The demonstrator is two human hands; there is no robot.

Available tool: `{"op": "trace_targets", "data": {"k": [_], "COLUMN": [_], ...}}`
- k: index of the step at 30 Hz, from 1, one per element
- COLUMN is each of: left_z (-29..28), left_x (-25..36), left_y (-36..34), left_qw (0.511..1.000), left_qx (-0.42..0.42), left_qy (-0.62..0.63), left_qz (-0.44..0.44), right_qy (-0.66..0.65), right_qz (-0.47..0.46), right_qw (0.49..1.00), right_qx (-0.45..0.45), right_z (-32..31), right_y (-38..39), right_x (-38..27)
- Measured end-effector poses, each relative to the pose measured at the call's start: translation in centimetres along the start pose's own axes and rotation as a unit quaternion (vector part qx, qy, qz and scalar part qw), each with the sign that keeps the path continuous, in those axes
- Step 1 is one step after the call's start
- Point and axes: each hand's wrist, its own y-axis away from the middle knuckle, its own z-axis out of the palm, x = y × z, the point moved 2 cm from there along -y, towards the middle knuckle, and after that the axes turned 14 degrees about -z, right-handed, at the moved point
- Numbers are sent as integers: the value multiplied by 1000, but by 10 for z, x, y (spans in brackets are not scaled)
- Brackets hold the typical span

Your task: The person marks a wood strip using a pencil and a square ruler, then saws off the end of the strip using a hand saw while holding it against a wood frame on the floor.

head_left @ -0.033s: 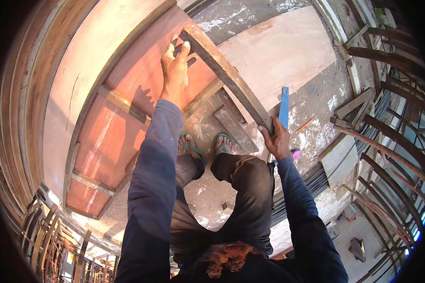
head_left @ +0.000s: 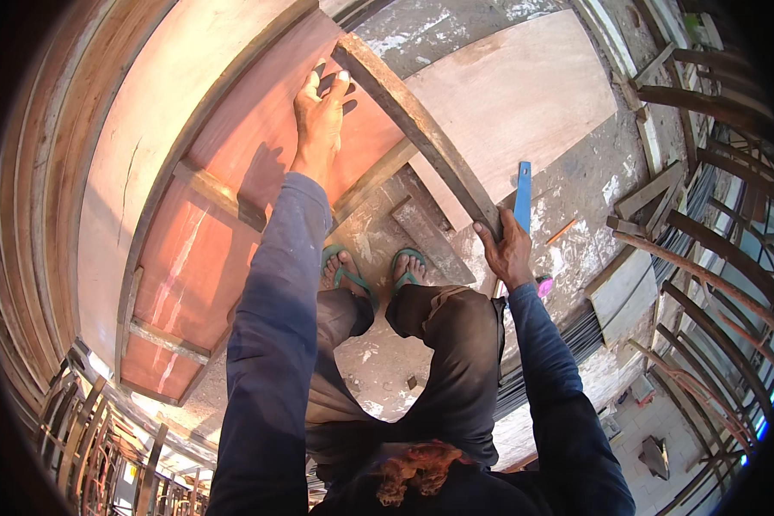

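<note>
A wooden batten slants from the far middle toward the near right. Its near end is in my right hand, thumb on top and fingers curled round the edge. My left hand reaches beside the far end, fingers spread and thumb raised. Whether it touches the batten I cannot tell. Beneath it is a reddish plywood panel framed with wooden strips, including a cross strip. The hand's shadow falls on the panel.
A pale plywood sheet lies on the floor at the far right. By my right hand are a flat blue tool and a pencil-like orange stick. A short board lies ahead of my feet. Curved timber pieces stand at the right.
The batten's far end has shifted very slightly away and to the right. Both hands keep nearly the same pose, and the whole view has drifted a little.
</note>
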Motion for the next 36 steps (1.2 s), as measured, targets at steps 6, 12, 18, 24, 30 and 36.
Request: {"op": "trace_targets", "data": {"k": [6, 12, 18, 24, 30, 36], "left_z": [-24, -18, -21, -23, -18, -6], "left_x": [-41, -58, -74, -84, -60, -70], "left_y": [-103, -121, -107, -96, -111, -97], "left_qw": [951, 913, 905, 869, 912, 903], "left_qx": [48, 42, -36, -65, 28, 58], "left_qy": [-268, -330, -372, -429, -340, -393], "left_qz": [144, 237, 204, 238, 227, 162], "right_qy": [54, 80, 77, 85, 29, 34], "right_qz": [-65, -121, -140, -136, -110, -150], "right_qw": [993, 982, 976, 978, 985, 981], "right_qx": [77, 118, 149, 137, 130, 115], "right_z": [90, 152, 172, 170, 172, 169], "right_y": [-111, -143, -139, -140, -142, -149], "right_x": [21, 26, 38, 37, 41, 41]}}
